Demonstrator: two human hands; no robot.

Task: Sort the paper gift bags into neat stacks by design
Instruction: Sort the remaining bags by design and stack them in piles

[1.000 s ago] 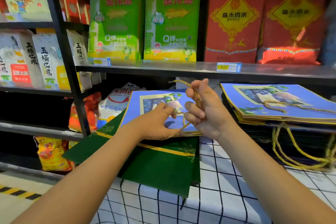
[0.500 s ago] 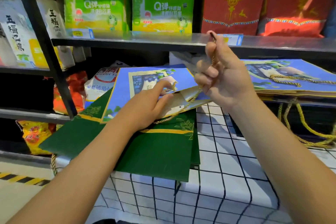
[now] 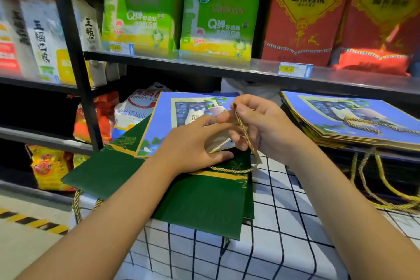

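Lay flat at centre frame, a blue paper gift bag printed with a pale jar picture (image 3: 163,120), resting on top of dark green paper gift bags with gold line trim (image 3: 200,207), those in turn spread over a white cloth with a black grid pattern (image 3: 284,223) in the lower middle of the frame. Pinched between thumb and curled fingers of the right hand (image 3: 261,127), just right of centre, a twisted gold cord handle (image 3: 244,134), its dark knotted end poking up above the fingers and its length looping down and left across the green bags. Rested on the blue bag's near edge, the left hand (image 3: 193,145), fingers stretched forward and close together, thumb tucked beneath against the green bag; could not tell whether the bag's opened pale lip was actually gripped. Sat at the right edge of the frame, a neat stack of matching blue paper bags (image 3: 363,125), gold cords lying on top and hanging down its front. Crossed the upper frame above the bags, a grey metal shelf (image 3: 204,65) carrying green printed rice packs (image 3: 218,11) at upper centre and red packs with yellow diamond labels (image 3: 304,13) at upper right. Stood at upper left, white sacks with black characters (image 3: 43,38), beside a black upright shelf post (image 3: 72,57).
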